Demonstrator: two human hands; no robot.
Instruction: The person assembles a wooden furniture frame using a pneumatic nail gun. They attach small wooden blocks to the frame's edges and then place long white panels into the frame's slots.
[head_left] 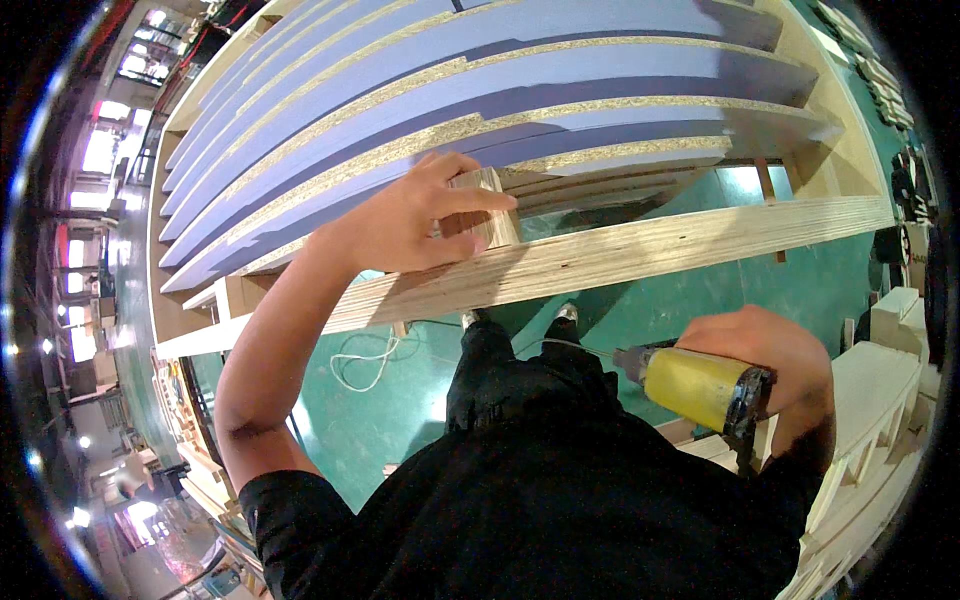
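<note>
- On the plywood rail point(640, 255) of the frame, I see my left hand point(415, 215) with its grip closed around a small wooden block point(488, 205); the thumb lies along the block's near side and the fingers curl over its top.
- Block position: it stands on the rail's upper edge, touching it, just in front of the stacked panels.
- Lower right, my right hand point(775, 365) has its grip wrapped around a yellow nail gun point(700, 388); the tool lies roughly level, below the rail and well apart from the block, its nose pointing left.
- A thin hose point(575, 347) runs left from the gun's nose end.
- Behind the rail, blue-faced particleboard panels point(480, 70) stand on edge in a row inside a large wooden frame point(835, 130), their raw edges showing.
- Under the frame lies a green floor point(360, 410) with a loop of white cord point(362, 362); my shoes point(565, 315) show beside it.
- At far right, pale wooden pieces point(880, 400) are stacked.
</note>
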